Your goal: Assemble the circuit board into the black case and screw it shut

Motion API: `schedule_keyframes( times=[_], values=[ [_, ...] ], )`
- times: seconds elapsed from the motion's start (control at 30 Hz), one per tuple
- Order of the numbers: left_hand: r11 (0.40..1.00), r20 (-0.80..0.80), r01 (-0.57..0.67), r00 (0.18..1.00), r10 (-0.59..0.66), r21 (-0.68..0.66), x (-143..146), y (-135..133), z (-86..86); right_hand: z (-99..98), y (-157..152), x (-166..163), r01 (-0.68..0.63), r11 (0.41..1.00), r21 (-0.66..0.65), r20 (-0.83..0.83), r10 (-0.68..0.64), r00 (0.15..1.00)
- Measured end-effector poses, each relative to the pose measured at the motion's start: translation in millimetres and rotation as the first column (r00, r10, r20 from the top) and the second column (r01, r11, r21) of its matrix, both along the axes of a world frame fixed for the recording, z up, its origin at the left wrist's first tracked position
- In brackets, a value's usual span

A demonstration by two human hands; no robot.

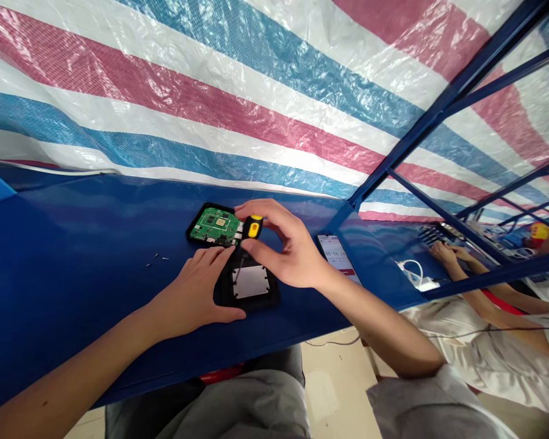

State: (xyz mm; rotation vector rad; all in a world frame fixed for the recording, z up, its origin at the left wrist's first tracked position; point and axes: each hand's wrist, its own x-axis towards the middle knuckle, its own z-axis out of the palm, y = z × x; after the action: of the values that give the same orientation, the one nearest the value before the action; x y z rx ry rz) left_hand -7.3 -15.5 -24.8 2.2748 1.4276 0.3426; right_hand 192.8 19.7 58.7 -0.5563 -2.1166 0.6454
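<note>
My right hand (pixel 283 244) grips a screwdriver (pixel 253 228) by its black and yellow handle. The shaft points down to the left part of a black casing half (pixel 274 297) with a silvery-white plate (pixel 251 282) in it. My left hand (pixel 196 289) lies against the casing's left side, thumb and fingers spread along its edges. Just beyond, a green circuit board (pixel 213 222) sits in another black casing half, partly behind my right hand. Several small screws (pixel 165 258) lie on the blue table, left of the board.
A phone (pixel 340 258) showing a timer lies to the right on the blue table (pixel 73 256). Blue metal bars (pixel 398 152) rise beyond it. A white cable and plug (pixel 421 277) lie farther right, near another person's hands (pixel 443 251). A striped plastic sheet (pixel 210 103) hangs behind.
</note>
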Motion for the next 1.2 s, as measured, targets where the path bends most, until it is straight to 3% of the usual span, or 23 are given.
schedule_keyframes(
  times=[0.07, 0.23, 0.43, 0.77, 1.2],
  values=[
    [1.0, 0.005, 0.0, 1.0, 0.0, 0.001, -1, 0, -1.0, -0.4, 0, -1, 0.035, 0.999, 0.015, 0.0, -0.035, 0.999],
    [1.0, -0.021, 0.004, 1.0, -0.004, 0.009, -1, 0, -2.1, -1.3, -2, 1, -0.047, 0.984, -0.173, -0.03, 0.043, 0.999],
    [1.0, -0.03, 0.01, 0.999, -0.011, -0.013, -1, 0, -0.2, -1.6, 1, 3, 0.05, 0.997, -0.064, -0.004, -0.051, 0.999],
    [1.0, -0.002, -0.014, 1.0, 0.014, 0.022, -2, 2, 2.0, -5.5, -1, 8, -0.076, 0.941, -0.33, -0.097, 0.046, 0.994],
    [0.988, 0.078, -0.001, 0.997, -0.011, 0.152, -5, 1, 7.2, -11.7, 4, 14, -0.063, 0.946, -0.319, -0.173, 0.008, 0.985]
  ],
)
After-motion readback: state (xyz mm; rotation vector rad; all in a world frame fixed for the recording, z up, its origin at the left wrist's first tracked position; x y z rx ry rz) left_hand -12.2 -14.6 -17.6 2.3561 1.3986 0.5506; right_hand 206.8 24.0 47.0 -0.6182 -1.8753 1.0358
